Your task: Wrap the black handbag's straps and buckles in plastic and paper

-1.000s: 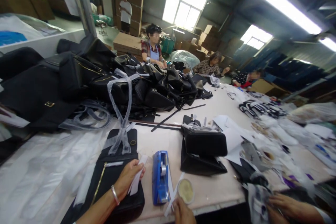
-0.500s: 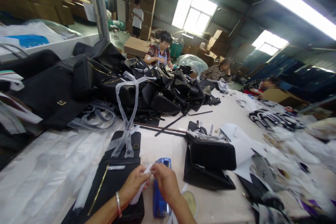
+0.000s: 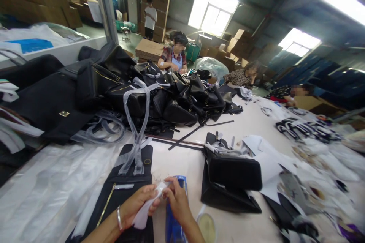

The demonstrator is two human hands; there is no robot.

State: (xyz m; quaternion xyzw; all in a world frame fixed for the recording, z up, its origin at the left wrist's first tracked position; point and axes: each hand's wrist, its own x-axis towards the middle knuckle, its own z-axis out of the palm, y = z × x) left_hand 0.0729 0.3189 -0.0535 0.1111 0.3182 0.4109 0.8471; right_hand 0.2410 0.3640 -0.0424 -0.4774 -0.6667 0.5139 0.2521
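My left hand is closed round a thin white wrapping strip, which slants down to its lower end below the fingers. At the strip's upper end, my right hand pinches it with thumb and fingertips. Both hands are over the right edge of a flat black bag with a gold zipper. The bag's straps are wrapped in clear film and rise toward the pile. Partly hidden under my right hand stands a blue tape dispenser.
A black bag lies to the right, beside white paper sheets. A round tape roll sits near the dispenser. Black bags are heaped ahead; clear plastic covers the left. A co-worker sits behind the heap.
The white strip has turned so its broader face shows, its lower end now farther left. Both hands have shifted slightly down; my right fingers remain at its top end.
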